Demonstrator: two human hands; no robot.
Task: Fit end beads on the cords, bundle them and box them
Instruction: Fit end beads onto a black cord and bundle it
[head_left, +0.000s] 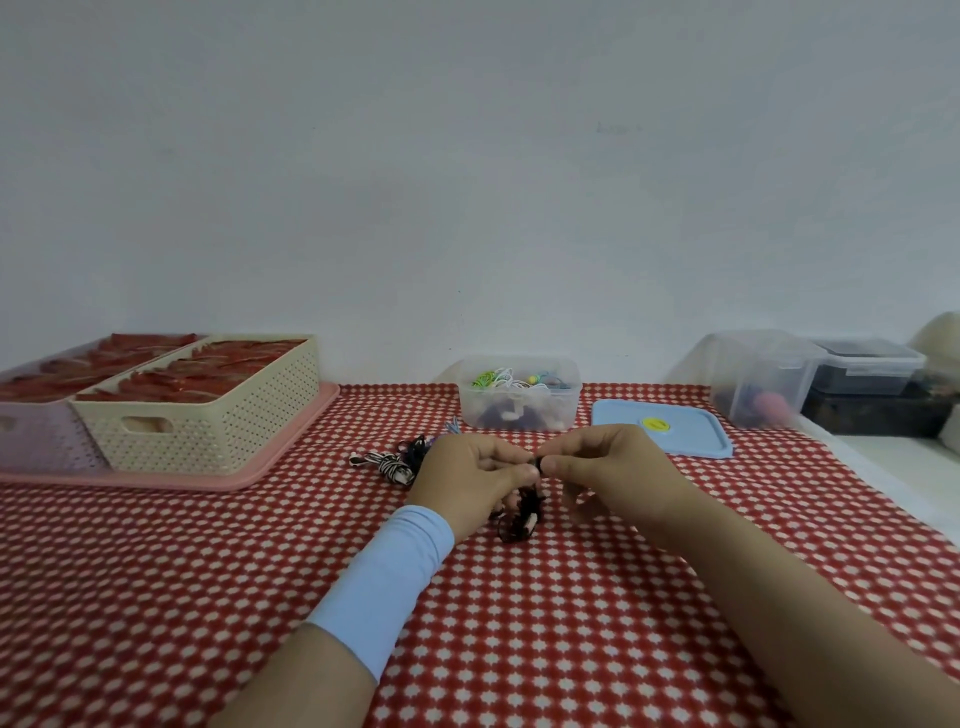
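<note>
Bead pinched between left hand and right hand; black cord dangles beneath.

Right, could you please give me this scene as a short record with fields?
left hand: pinches the black cord, which hangs below the hands
right hand: pinches a small black bead at the cord's top end
bundles: striped cord bundle lies on the tablecloth, left of the hands
box: open clear tub holding coloured cords, behind the hands
lid: blue lid lies flat, right of the tub
far left: cream baskets on a pink tray
</note>
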